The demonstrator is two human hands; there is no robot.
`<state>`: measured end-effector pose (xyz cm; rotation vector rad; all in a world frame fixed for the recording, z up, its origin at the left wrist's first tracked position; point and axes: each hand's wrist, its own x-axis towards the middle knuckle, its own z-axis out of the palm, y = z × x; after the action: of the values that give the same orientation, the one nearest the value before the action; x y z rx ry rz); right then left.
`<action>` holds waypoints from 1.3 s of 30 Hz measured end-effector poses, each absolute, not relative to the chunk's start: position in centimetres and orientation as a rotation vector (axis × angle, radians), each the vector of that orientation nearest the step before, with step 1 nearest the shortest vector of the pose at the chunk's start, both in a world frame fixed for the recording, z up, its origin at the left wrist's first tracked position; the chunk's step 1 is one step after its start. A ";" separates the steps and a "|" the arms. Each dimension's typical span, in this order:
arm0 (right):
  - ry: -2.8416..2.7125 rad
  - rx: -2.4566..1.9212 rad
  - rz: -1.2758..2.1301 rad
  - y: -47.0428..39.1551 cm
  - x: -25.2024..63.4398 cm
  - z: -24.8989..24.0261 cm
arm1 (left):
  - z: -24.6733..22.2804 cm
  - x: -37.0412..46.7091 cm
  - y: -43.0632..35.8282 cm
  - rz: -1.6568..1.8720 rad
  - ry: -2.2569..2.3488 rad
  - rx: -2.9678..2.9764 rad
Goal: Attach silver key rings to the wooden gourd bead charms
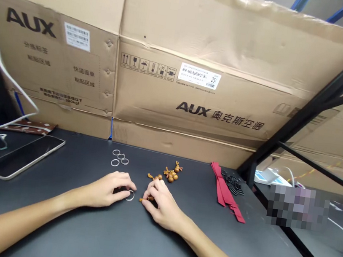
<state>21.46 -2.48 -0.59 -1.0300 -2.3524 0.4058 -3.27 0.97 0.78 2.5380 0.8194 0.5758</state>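
Left hand: the left hand (108, 190) was at the middle of the desk (130, 242), its grip seemingly pinched on one ring between thumb and fingertips.
Silver ring: this ring (131, 199) sat at those fingertips, partly covered by them. It looked thin, light and stiff, probably smooth enough to slip; the rim was the place to take hold, with a light pinch.
Right hand: the right hand (163, 206) had its grip closed around a wooden bead charm (151, 198), mostly hidden beneath the curled fingers.
Bead charm: an orange cord end poked out toward the ring, just beside it. The bead looked hard, light and rounded, apt to roll; the cord looked soft and limp, so a pinch close to the bead promised better control than one at the loose tip.
Spare rings: four more (120, 158) lay flat beyond the left hand, where a fingernail under the edge would likely have helped.
Spare charms: a small heap (171, 175) lay beyond the right hand, cords likely to tangle.
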 end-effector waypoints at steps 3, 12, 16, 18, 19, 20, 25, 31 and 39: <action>-2.340 -1.030 0.405 -2.4 21.5 -0.7 | 0.9 -3.7 1.0 0.534 0.819 2.521; -2.322 -1.000 0.419 -2.4 21.6 -0.7 | 1.4 -3.7 0.9 0.459 0.695 2.631; -2.305 -0.986 0.434 -2.3 21.5 -0.7 | 1.2 -3.1 0.2 0.434 0.797 2.682; -2.271 -0.975 0.459 -2.2 21.3 -0.6 | 0.8 -2.5 -0.1 0.474 0.869 2.614; -2.249 -0.968 0.475 -2.2 21.2 -0.6 | 0.6 -2.2 -0.2 0.510 0.907 2.564; -2.228 -0.959 0.489 -2.2 21.1 -0.6 | 0.3 -1.8 -0.3 0.565 0.943 2.512; -2.147 -0.919 0.496 -2.1 20.8 -0.6 | -0.5 -0.1 -0.6 0.684 1.056 2.365; -2.086 -0.917 0.536 -2.1 20.7 -0.5 | -0.4 0.2 -0.8 0.676 1.085 2.365; -2.045 -0.916 0.517 -2.0 20.6 -0.7 | -0.3 0.1 -1.0 0.665 1.094 2.363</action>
<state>20.55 -2.01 -0.66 -0.9158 -2.0447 0.5170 0.14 -0.96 -0.28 2.3627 1.0944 0.6651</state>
